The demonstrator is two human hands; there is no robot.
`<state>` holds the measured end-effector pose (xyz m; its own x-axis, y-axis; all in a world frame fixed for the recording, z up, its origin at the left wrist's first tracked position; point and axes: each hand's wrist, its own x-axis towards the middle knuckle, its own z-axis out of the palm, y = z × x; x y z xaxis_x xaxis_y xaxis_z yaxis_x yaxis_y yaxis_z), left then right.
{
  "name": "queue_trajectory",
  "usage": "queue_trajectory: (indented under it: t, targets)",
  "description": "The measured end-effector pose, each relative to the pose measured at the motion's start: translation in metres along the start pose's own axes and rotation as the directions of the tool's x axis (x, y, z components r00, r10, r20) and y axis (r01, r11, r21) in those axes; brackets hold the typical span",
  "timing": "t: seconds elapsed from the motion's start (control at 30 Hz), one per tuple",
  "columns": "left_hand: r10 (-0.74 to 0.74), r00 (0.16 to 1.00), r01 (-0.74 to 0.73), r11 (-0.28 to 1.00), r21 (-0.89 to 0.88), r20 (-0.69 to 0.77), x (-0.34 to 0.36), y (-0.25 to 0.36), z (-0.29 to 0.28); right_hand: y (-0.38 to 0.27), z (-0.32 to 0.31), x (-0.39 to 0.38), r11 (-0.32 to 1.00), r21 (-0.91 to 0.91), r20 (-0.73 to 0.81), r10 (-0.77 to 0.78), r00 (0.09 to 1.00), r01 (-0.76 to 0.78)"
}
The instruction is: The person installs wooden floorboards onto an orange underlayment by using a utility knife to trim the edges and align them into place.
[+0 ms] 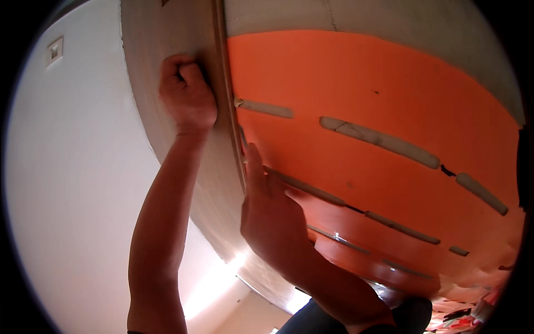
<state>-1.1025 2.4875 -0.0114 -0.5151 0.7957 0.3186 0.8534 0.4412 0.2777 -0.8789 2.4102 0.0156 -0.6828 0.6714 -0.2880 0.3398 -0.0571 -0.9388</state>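
Note:
My left hand is curled into a fist against a wood-grain panel, with nothing visible in it. My right hand is lower and to the right, where the panel's raised edge meets an orange sheet. Its index finger points up along that seam and the other fingers look bent. A thin dark sliver shows just beyond the fingertip; whether the hand grips it is hidden. Long rounded slots in the orange sheet reveal a grey surface.
At left is a white wall with a small switch plate. A bare grey surface lies above the orange sheet. Crumpled orange and pink scraps gather at lower right. A bright light glares below the panel.

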Motion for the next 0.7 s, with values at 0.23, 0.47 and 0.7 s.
queue_trajectory:
  t: [0.23, 0.47, 0.7]
  targets:
    - [-0.036, 0.999, 0.036, 0.997, 0.066, 0.009, 0.003, -0.001, 0.0, -0.006, -0.08, 0.007, 0.955, -0.225, 0.03, -0.192, 0.981, 0.194]
    - [-0.173, 0.983, 0.168, 0.982, 0.082, 0.057, 0.007, 0.009, -0.006, -0.028, -0.055, 0.108, 0.989, 0.045, 0.036, 0.14, 0.989, -0.142]
    - [-0.171, 0.984, 0.17, 0.985, 0.018, 0.05, 0.001, 0.01, -0.007, -0.028, -0.013, 0.085, 0.943, 0.124, 0.139, 0.29, 0.947, -0.308]
